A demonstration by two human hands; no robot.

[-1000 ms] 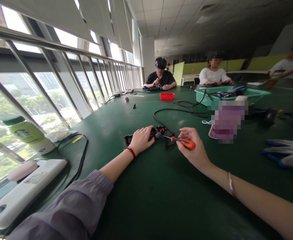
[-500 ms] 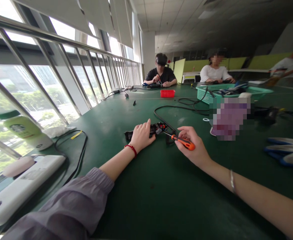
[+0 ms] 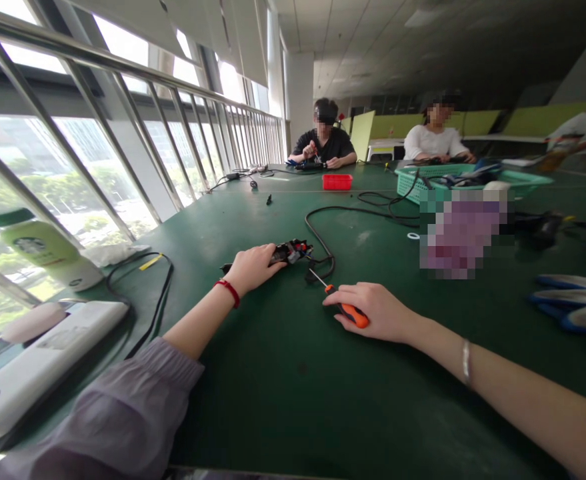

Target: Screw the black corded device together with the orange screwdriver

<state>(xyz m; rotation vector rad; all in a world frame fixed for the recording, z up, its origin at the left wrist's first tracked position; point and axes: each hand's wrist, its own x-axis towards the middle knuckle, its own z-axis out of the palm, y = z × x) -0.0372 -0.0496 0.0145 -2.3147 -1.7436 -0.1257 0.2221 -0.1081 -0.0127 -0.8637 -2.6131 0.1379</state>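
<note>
Evidently, all items are laid out on the green table [image 3: 253,413]. The black device [image 3: 293,251] is set at ten o'clock from the right hand [image 3: 367,307], its long axis directed from between eight and nine to between two and three o'clock. It is held by the left hand [image 3: 255,267], the nearer of the two, with the fingers wrapped over its nine-o'clock portion; their undersides are not seen. The screwdriver [image 3: 355,315] is pinched by its handle in the right hand, the shaft aimed between ten and eleven o'clock. From its tip, the device's exposed end is located at twelve o'clock, apart. A small black piece [image 3: 313,274] is noted beside the tip; contact cannot be confirmed.
</note>
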